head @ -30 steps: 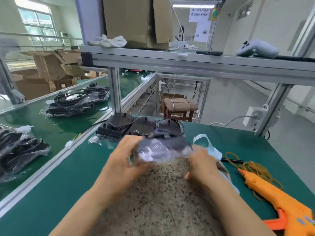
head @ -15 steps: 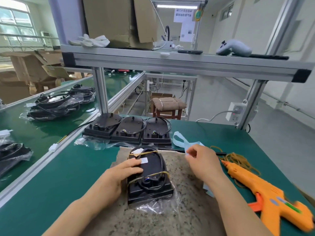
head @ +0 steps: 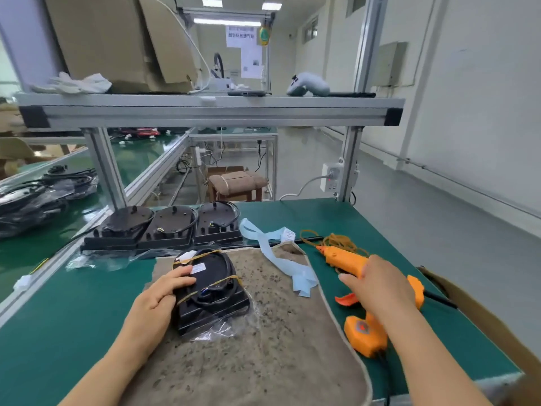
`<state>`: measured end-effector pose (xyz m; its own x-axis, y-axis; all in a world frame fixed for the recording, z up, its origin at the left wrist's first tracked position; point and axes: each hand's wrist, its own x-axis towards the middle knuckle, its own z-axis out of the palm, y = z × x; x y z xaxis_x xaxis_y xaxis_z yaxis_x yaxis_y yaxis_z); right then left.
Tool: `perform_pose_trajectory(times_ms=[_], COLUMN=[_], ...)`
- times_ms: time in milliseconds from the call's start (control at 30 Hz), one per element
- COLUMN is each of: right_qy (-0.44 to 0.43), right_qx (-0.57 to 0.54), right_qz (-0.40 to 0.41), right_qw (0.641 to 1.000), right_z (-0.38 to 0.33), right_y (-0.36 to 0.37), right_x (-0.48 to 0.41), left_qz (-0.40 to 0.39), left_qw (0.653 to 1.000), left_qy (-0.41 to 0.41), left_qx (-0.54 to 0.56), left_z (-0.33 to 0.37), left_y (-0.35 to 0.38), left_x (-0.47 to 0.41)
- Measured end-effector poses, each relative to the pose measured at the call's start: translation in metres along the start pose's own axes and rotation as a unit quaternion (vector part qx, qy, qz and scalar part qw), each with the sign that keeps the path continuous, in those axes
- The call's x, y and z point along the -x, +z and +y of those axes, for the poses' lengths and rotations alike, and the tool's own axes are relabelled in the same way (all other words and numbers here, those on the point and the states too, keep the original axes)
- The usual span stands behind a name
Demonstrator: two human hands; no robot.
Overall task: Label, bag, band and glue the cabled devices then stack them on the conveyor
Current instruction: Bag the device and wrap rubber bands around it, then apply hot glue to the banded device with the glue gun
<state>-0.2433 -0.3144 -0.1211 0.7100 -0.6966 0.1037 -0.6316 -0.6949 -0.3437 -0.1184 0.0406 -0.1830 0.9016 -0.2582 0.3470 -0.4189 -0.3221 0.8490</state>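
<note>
A black cabled device (head: pixel 212 291) in a clear plastic bag, with two rubber bands across it and a white label on top, lies on the speckled mat (head: pixel 278 347). My left hand (head: pixel 159 300) rests on its left side with fingers laid over the top. My right hand (head: pixel 377 284) closes around the body of the orange glue gun (head: pixel 366 291), which lies on the green table to the right of the mat. Three unbagged black devices (head: pixel 167 227) stand in a row behind the mat.
A blue label strip (head: pixel 281 256) and a heap of rubber bands (head: pixel 336 240) lie near the glue gun's nozzle. Bagged devices (head: pixel 38 197) are stacked on the green conveyor (head: pixel 32 253) at the left. An aluminium shelf (head: pixel 210 112) hangs overhead. A cardboard box edge (head: pixel 483 317) borders the right.
The bagged device went from held in both hands down onto the mat. My right hand left it and moved right onto the glue gun; my left hand stayed on the device.
</note>
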Motion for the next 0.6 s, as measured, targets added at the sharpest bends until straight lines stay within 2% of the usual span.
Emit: perform_pose_trajectory(times_ms=[100,333,367,400,433,500,533,600], right_qy=[0.057,0.097,0.108,0.132,0.165,0.2,0.195,0.175], right_qx=[0.039,-0.014,-0.042,-0.118,-0.241,-0.466,-0.528,-0.579], right_qz=[-0.052,-0.107,-0.106,-0.105,-0.11,-0.153,-0.184,-0.228], right_qw=[0.996,0.989,0.988,0.979,0.95,0.848,0.806,0.763], right_z=[0.025,0.034,0.037,0.039,0.041,0.042,0.039,0.028], right_y=[-0.007,-0.004,-0.003,-0.002,-0.003,-0.013,-0.018,-0.024], right_x=[0.01,0.017,0.016,0.015,0.014,0.013,0.012,0.013], left_qz=[0.003,-0.001,-0.002,-0.004,-0.007,-0.008,-0.009,-0.013], left_qw=[1.0,1.0,1.0,1.0,1.0,1.0,1.0,1.0], left_qy=[0.004,0.007,0.005,0.004,0.002,-0.005,-0.009,-0.013], left_qx=[-0.004,-0.016,-0.012,-0.006,-0.001,0.007,0.011,0.014], left_z=[0.0,0.001,0.001,0.001,0.001,0.0,0.0,0.001], left_y=[-0.001,-0.001,-0.001,-0.001,-0.001,-0.001,-0.001,-0.002], left_x=[0.0,0.001,0.001,0.001,0.001,0.001,0.001,0.001])
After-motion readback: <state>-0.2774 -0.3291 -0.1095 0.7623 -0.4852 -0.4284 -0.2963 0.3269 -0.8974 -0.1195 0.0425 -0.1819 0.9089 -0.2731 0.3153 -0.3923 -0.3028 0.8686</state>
